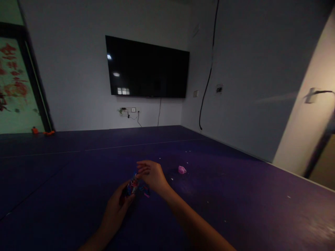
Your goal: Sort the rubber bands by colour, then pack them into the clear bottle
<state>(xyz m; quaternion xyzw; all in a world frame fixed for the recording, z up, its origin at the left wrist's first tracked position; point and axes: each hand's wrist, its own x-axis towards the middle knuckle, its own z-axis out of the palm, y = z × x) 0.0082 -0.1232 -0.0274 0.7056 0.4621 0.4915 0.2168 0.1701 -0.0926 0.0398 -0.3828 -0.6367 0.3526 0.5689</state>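
My left hand (117, 205) is wrapped around a small bottle-shaped container (133, 185) that looks see-through, with red, blue and white bits showing in it. At its upper end my right hand (149, 171) has its thumb and fingers bent together. What those fingers hold, if anything, is too dark and small to make out. Just right of the container lie thin coloured loops (144, 190), some blue and one pink, partly behind the right wrist. Farther right, a small pink pot-shaped piece with a side handle (181, 169) rests on the purple floor (235, 209).
Small white scraps (172, 179) are scattered over the floor. On the far wall hangs a black television (149, 69), with sockets and cords below it. A dark cable (209, 76) dangles down the right wall. Orange objects (49, 132) lie by the door at left.
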